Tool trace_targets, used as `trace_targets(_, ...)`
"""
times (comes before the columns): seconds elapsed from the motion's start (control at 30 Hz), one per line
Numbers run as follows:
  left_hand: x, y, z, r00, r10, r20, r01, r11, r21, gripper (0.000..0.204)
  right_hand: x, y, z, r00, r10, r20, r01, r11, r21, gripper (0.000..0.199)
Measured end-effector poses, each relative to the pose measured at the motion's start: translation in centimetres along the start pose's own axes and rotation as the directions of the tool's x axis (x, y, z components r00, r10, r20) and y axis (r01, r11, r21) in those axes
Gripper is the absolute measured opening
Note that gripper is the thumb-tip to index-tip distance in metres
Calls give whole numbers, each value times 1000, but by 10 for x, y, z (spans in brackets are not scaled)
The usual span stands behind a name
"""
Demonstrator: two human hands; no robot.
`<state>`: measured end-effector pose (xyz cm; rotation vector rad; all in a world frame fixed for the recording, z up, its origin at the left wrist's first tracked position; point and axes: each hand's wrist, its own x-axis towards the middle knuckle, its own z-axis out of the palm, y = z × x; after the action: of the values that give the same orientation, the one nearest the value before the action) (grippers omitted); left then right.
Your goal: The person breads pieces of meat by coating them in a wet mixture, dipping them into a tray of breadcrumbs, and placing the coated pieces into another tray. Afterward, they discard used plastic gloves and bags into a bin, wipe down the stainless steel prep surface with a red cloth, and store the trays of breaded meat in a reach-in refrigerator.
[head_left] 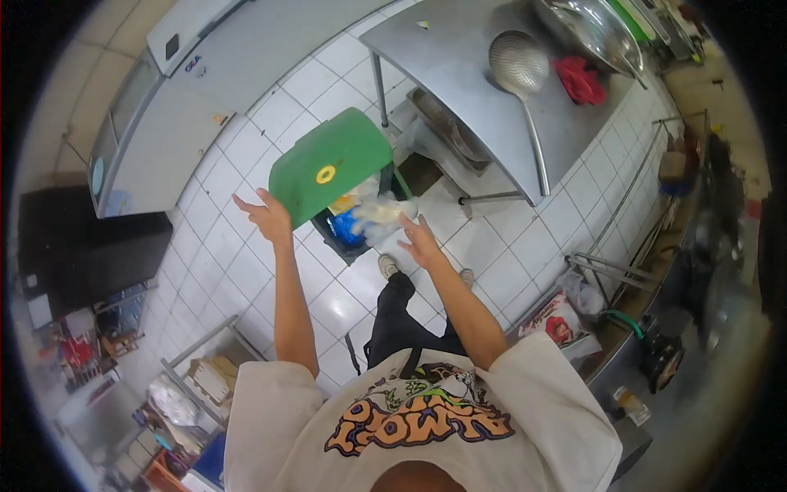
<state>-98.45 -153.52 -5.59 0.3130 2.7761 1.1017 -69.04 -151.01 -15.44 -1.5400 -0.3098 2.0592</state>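
A bin stands in front of me with its green lid (316,152) raised and a yellow ring on it. At the lid's lower left corner is my left hand (269,217), its fingers spread; whether it touches the lid I cannot tell. Inside the bin, a dark liner (334,250) surrounds a blue bag (348,228) and other pale rubbish. A whitish, clear plastic piece (384,215), smeared by motion, hangs over the bin's opening. My right hand (421,244) is just right of it, fingers apart, with no grip on it that I can see.
Beyond the bin stands a steel table (459,57) bearing a long-handled skimmer (520,66), a red cloth (580,79) and a large metal bowl (586,29). A grey appliance (197,98) is at left. White tiles (508,225) cover the floor. A printed sack (559,324) lies at right.
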Motion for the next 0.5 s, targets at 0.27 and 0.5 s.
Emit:
trace_targets(0.27, -44, -88, 10, 947, 321, -24, -312, 933, 180, 74, -349, -226, 6, 8, -293, 956, 955, -280, -93, 60)
trace_targets(0.5, -207, -82, 7, 969, 244, 40, -244, 916, 319, 84, -496, -318, -115, -275, -182, 944, 490, -871, -25, 56)
